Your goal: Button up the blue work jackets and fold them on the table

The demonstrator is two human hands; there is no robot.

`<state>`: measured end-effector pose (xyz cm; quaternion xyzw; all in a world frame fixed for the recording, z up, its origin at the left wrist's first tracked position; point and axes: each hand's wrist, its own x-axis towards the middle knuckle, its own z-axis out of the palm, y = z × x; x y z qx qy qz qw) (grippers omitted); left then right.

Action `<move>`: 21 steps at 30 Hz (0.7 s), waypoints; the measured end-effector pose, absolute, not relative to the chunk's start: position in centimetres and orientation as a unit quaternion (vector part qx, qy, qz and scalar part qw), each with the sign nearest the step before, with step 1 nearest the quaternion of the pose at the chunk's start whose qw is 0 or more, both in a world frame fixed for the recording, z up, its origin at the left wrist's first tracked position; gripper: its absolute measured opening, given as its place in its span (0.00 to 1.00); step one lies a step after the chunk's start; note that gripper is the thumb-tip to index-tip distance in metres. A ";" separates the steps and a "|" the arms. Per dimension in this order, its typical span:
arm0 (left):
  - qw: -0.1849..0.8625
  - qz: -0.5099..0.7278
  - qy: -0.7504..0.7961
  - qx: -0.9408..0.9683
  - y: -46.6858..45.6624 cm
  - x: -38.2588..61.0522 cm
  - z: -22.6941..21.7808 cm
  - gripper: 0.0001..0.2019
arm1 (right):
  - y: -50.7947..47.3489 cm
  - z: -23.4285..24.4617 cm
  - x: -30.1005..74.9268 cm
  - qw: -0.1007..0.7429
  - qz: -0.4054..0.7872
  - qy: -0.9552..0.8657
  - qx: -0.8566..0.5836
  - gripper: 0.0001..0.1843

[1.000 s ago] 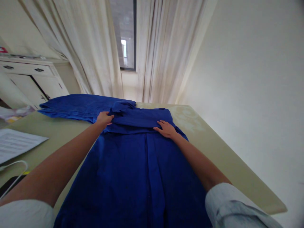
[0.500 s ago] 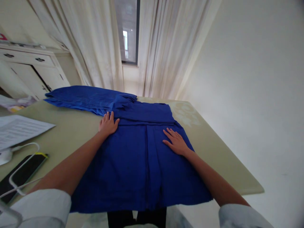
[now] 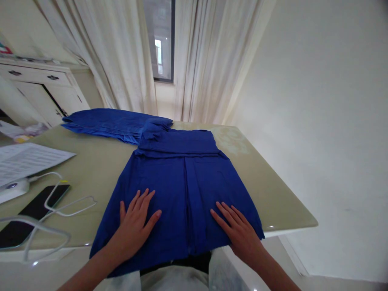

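Observation:
A blue garment (image 3: 169, 178) lies spread over the table, its near end hanging at the front edge. A seam or placket runs down its middle, and a folded band crosses its far part. My left hand (image 3: 135, 226) rests flat on the left half, fingers spread. On the right half, close to the near edge, my right hand (image 3: 238, 228) lies with fingers stretched out. Neither hand grips the cloth. Beyond the band, a folded blue part (image 3: 112, 123) reaches off to the left; whether it is a sleeve or a second piece I cannot tell.
At the left of the pale table (image 3: 279, 202) lie a printed sheet (image 3: 30, 159), a black phone (image 3: 33, 214), a white cable (image 3: 75, 202) and a white device (image 3: 15, 189). A white cabinet (image 3: 39, 89), curtains (image 3: 118, 56) and a wall (image 3: 327, 121) surround it.
Both my hands have slid from the garment's upper part toward me, down to its near end. The garment itself stays about where it was.

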<state>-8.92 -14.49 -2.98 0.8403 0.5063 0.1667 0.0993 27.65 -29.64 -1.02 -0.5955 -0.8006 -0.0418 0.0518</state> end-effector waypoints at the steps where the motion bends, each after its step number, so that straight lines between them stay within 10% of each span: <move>1: 0.108 0.170 0.491 0.847 -16.2 -9.5 -3.2 0.36 | -30.3 -1.4 28.3 0.052 -0.069 -0.803 -0.590 0.59; 5: 0.043 0.175 0.371 0.911 -21.1 -12.3 -3.6 0.52 | -32.9 -1.3 31.2 0.075 -0.114 -0.805 -0.577 0.60; 13: -0.135 0.234 0.372 0.888 -23.3 -15.0 -7.5 0.49 | -34.5 2.9 35.9 0.134 -0.153 -0.748 -0.632 0.59; 21: -0.193 0.190 0.365 0.891 -25.9 -11.8 -7.8 0.40 | -31.5 7.4 35.8 0.196 -0.086 -0.710 -0.671 0.38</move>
